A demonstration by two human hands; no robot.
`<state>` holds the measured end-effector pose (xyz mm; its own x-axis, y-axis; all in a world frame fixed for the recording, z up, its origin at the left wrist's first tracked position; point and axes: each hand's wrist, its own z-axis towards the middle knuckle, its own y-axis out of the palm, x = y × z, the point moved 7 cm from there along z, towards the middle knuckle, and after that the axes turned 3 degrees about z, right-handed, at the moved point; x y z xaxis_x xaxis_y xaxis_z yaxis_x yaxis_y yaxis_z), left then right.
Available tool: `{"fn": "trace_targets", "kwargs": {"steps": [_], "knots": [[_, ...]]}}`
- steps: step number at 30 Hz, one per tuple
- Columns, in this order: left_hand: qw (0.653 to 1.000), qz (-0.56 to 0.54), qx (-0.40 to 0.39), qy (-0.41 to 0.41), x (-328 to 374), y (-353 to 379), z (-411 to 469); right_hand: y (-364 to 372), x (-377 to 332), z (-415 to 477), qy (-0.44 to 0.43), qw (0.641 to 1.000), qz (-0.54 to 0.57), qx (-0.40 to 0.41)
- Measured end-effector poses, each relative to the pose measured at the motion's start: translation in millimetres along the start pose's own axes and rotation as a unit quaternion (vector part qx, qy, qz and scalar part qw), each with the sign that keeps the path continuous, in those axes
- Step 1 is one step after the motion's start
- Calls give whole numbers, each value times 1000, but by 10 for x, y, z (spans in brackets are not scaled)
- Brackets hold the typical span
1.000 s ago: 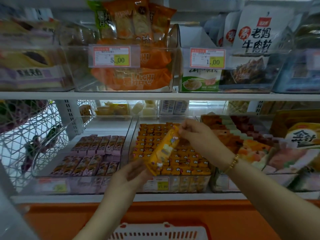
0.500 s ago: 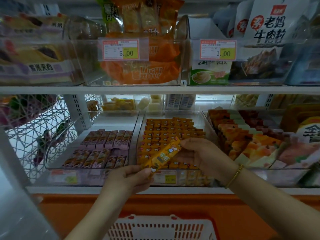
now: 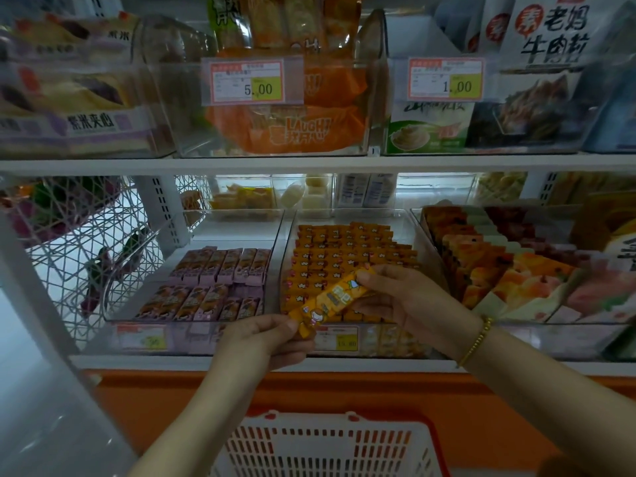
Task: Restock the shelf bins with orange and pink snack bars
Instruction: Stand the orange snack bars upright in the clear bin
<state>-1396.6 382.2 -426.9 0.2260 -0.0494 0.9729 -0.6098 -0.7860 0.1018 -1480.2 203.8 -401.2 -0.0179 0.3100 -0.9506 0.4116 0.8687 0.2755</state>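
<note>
Orange snack bar (image 3: 330, 299), held at both ends over the front of the middle bin (image 3: 288, 235) on the lower shelf. The left hand (image 3: 261, 339) pinches the bar's lower end between thumb and curled fingers. The right hand (image 3: 406, 297), with a gold bead bracelet (image 3: 476, 342) at its wrist, pinches the upper end. The bar lies tilted, rising from lower left to upper right, above packed rows of orange bars (image 3: 344, 249) that fill this clear bin; whether it touches them cannot be told. Its wrapper is orange-yellow, with a cartoon figure near the lower end, pale lettering along the middle and crimped ends. A price label (image 3: 335, 339) hangs on the bin's front wall, just beside the left hand. Left of it, the left bin (image 3: 237, 228) holds two rows of pink bars (image 3: 220, 270) and is bare at the back. Right of it, the right bin (image 3: 418, 228) holds mixed orange, green and pink packs. An upper shelf board (image 3: 309, 163) carries more clear bins. A white wire basket (image 3: 86, 235) stands at far left, and a red and white shopping basket (image 3: 327, 445) sits below the arms.
</note>
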Motion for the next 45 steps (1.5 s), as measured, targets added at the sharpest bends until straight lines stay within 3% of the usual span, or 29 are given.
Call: {"fn": "trace_targets", "kwargs": {"steps": [10, 16, 21, 25, 29, 32, 34, 35, 37, 38, 39, 40, 42, 45], "knots": [[997, -35, 4, 63, 106, 47, -28, -3, 161, 25, 49, 993, 110, 6], [993, 15, 33, 109, 188, -25, -69, 45, 265, 8, 78, 983, 167, 7], [988, 92, 54, 111, 115, -182, -109, 134, 362, -44, 104, 984, 140, -26], [982, 154, 67, 89, 8, -394, -110, 258, 554, -37, 158, 985, 28, -68], [978, 201, 41, 32, -146, -602, -85, 338, 829, -44, 161, 984, -46, -53], [972, 232, -1, -30, -371, -783, -82, 392, 1260, -115, 204, 976, -41, -58], [936, 348, -29, -54, -608, -936, -39, 350, 1652, -135, 239, 970, -10, -47], [888, 454, -42, -61, -748, -1017, -23, 271, 1900, -136, 260, 965, 1, -27], [749, 651, -73, -98, -1064, -1193, -17, 16, 2428, -138, 299, 953, -28, 36], [691, 705, -95, -127, -1218, -1275, -51, -132, 2680, -167, 318, 944, -62, 63], [658, 726, -117, -162, -1356, -1353, -93, -283, 2920, -200, 333, 935, -92, 87], [646, 726, -134, -193, -1450, -1410, -141, -427, 3132, -259, 350, 923, -117, 110], [657, 699, -162, -232, -1572, -1452, -219, -714, 3500, -395, 379, 902, -138, 154], [659, 693, -174, -234, -1638, -1394, -252, -1016, 3864, -537, 406, 873, -197, 185]]}}
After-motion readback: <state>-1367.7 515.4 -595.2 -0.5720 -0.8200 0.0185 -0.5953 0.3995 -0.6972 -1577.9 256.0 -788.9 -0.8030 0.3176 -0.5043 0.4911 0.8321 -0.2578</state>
